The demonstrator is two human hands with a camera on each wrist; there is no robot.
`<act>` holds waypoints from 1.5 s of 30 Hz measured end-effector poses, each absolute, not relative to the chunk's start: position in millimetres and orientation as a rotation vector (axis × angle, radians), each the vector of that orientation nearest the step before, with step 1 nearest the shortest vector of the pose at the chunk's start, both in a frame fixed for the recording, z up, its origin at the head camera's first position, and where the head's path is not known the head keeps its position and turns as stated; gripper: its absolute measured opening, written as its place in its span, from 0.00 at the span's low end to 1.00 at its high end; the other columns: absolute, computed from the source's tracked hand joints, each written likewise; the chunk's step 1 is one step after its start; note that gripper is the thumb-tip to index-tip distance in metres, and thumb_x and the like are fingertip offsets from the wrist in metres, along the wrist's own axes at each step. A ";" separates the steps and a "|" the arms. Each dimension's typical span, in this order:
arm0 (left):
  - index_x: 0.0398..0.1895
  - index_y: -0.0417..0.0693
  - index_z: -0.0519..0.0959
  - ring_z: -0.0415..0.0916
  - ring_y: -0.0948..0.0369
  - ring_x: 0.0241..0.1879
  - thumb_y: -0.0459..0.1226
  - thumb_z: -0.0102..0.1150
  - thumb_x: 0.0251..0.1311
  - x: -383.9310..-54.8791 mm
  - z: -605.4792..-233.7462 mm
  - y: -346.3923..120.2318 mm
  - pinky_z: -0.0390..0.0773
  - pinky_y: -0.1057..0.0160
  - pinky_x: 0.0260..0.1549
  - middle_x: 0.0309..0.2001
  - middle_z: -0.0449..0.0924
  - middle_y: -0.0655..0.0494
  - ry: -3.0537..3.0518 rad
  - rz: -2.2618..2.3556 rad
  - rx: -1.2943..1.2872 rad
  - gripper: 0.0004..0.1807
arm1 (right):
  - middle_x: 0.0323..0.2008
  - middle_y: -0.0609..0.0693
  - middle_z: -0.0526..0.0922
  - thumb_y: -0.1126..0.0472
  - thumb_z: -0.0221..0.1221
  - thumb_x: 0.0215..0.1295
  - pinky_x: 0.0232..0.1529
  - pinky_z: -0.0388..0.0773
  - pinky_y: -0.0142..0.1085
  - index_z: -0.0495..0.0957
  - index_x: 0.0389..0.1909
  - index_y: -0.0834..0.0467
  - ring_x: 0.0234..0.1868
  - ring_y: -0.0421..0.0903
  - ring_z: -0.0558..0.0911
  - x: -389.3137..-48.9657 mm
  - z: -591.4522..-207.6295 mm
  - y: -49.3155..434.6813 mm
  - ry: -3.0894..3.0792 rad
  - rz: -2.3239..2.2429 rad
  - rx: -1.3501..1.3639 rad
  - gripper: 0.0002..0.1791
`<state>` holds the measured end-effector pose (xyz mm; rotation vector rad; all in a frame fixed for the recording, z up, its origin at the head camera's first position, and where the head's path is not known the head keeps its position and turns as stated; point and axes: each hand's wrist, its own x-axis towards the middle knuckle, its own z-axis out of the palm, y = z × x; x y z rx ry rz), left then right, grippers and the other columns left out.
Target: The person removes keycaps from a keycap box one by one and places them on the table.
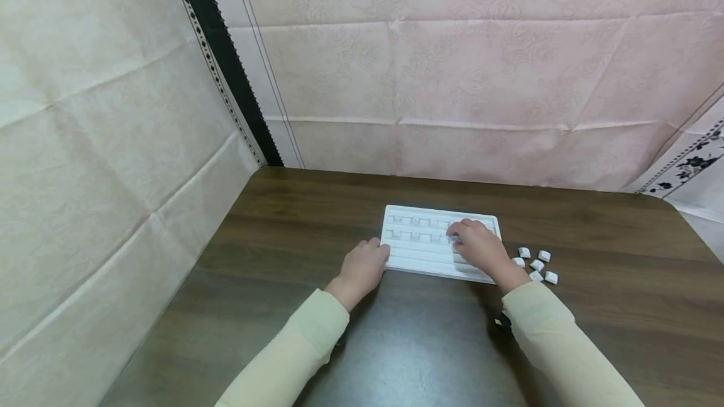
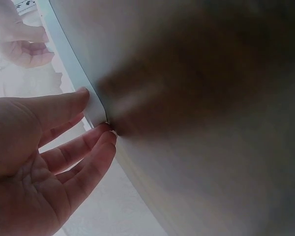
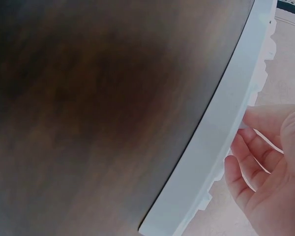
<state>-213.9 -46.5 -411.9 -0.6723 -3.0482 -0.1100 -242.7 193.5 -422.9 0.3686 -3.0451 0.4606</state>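
Note:
A white keyboard-like board (image 1: 421,255) lies on the table, with two rows of raised outlines at its back and plain ridges in front. My left hand (image 1: 364,267) holds its left end. In the left wrist view, the thumb lies on the board's front edge (image 2: 92,109) and the fingers curl at its corner. My right hand (image 1: 479,245) is over the right half of the board. Its thumb and forefinger pinch a small pale block (image 3: 243,125), mostly hidden by the fingers. In the right wrist view, the board's front side (image 3: 206,140) runs beside this hand.
Several small white keycap-like blocks (image 1: 537,265) lie loose on the wooden table (image 1: 317,218), to the right of the board near my right wrist. Pale patterned cloth (image 1: 481,80) hangs behind the table, and more cloth (image 1: 113,143) hangs along the left side.

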 end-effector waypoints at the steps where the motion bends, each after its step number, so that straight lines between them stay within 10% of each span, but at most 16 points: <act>1: 0.43 0.48 0.79 0.71 0.61 0.30 0.39 0.55 0.61 -213.8 -411.7 -46.2 0.76 0.66 0.31 0.38 0.78 0.52 -3.047 -0.109 -0.674 0.10 | 0.45 0.58 0.79 0.66 0.59 0.58 0.53 0.71 0.53 0.79 0.44 0.59 0.49 0.56 0.76 -242.3 -422.9 193.9 -3.044 0.465 0.368 0.12; 45: 0.44 0.48 0.79 0.72 0.60 0.32 0.39 0.57 0.60 -216.8 -411.8 -46.9 0.76 0.65 0.32 0.39 0.78 0.51 -3.064 -0.122 -0.684 0.11 | 0.42 0.64 0.77 0.64 0.54 0.60 0.37 0.73 0.51 0.75 0.45 0.64 0.42 0.57 0.76 -208.1 -406.4 299.3 -3.052 0.559 0.088 0.13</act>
